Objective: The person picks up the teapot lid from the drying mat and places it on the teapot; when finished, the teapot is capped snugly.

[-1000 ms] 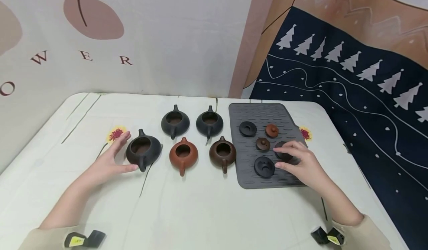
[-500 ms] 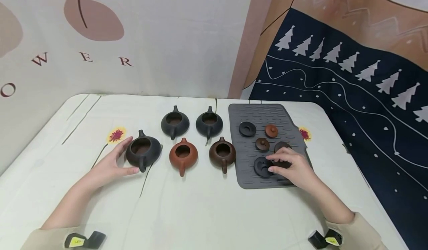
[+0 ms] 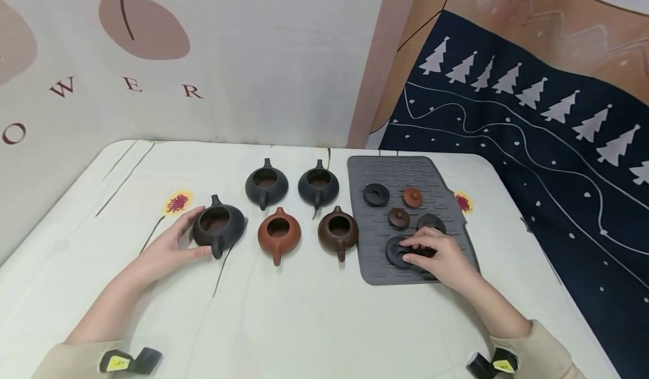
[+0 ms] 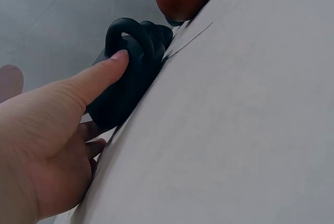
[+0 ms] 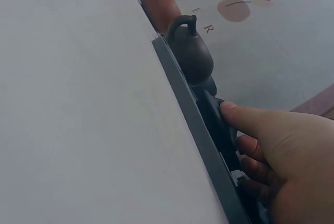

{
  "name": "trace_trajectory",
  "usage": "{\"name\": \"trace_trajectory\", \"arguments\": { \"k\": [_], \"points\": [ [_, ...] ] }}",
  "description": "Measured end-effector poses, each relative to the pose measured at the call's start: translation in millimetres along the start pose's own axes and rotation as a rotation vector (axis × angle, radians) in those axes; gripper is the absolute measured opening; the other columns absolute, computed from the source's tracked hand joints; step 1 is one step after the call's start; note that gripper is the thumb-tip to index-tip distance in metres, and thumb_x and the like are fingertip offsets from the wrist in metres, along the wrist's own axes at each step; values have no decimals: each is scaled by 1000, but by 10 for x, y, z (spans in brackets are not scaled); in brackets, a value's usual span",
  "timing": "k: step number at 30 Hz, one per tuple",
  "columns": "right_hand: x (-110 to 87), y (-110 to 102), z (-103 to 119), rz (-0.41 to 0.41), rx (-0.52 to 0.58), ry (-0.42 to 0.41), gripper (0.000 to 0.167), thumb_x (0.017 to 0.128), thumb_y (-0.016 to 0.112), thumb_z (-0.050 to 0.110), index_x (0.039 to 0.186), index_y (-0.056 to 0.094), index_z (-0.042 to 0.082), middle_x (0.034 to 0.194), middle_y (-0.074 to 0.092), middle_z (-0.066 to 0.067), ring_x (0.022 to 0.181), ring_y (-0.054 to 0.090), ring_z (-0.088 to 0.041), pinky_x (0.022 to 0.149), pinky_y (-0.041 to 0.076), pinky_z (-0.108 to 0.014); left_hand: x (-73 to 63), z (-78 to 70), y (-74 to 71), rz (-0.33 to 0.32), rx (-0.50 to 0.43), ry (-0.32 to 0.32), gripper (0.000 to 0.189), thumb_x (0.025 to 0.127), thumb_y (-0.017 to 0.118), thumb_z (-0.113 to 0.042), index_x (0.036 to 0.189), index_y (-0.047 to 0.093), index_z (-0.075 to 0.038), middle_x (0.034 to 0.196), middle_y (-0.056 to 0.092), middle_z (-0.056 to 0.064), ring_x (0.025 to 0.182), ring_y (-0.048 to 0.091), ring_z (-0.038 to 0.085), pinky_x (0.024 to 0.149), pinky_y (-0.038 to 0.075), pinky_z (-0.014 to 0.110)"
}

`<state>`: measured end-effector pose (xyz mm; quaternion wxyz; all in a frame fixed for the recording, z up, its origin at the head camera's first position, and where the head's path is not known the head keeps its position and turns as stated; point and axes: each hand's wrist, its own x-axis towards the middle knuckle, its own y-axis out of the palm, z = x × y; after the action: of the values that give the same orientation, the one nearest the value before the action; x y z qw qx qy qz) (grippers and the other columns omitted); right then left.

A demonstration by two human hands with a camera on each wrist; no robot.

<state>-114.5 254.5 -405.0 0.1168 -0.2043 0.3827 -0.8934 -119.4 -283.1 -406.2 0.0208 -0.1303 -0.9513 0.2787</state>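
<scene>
My left hand [image 3: 162,255] holds a lidless black teapot [image 3: 234,231], thumb beside its handle and fingers along its far-left side. In the left wrist view the thumb lies against the teapot [image 4: 130,80]; the fingers behind are partly hidden. On the grey mat my right hand [image 3: 448,261] pinches a round black lid [image 3: 394,259] between thumb and index finger. The right wrist view shows the thumb on the lid's edge [image 5: 213,117]. Above that hand lies another dark lid [image 3: 432,221]. A small brown lid [image 3: 399,218] sits just up-left of it.
Two black teapots [image 3: 267,196] stand at the back. A reddish teapot [image 3: 288,244] and a dark brown teapot [image 3: 328,246] stand before them, all lidless. The grey mat [image 3: 375,277] also bears a black lid [image 3: 376,195] and a reddish lid [image 3: 413,197].
My right hand has moved left and down from beside the dark lid onto the front black lid. My left hand has closed in slightly on the black teapot, which stays in place.
</scene>
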Motion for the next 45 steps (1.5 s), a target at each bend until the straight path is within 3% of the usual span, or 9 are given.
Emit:
{"name": "trace_trajectory", "arguments": {
  "k": [25, 37, 45],
  "points": [
    [14, -8, 74, -73, 75, 25, 14, 81, 77, 10, 94, 76, 16, 84, 60, 8, 76, 53, -11, 65, 45, -23, 7, 21, 9, -7, -7, 31, 89, 84, 76, -18, 152, 20, -5, 151, 23, 27, 139, 9, 47, 106, 7, 65],
    [58, -154, 498, -96, 54, -5, 15, 78, 74, -7, 90, 74, 1, 81, 59, -3, 71, 51, -10, 61, 44, -23, -6, -4, -7, -2, -8, 32, 88, 84, 75, -15, 152, 19, -4, 151, 22, 29, 140, 9, 46, 106, 7, 66],
    [97, -157, 387, -91, 66, -14, 17, 79, 77, 3, 93, 76, 12, 84, 59, 6, 73, 49, -10, 61, 43, -24, 4, 2, -3, -5, -9, 40, 88, 85, 75, -16, 151, 19, -4, 151, 22, 28, 140, 8, 45, 106, 6, 64]
  ]
}}
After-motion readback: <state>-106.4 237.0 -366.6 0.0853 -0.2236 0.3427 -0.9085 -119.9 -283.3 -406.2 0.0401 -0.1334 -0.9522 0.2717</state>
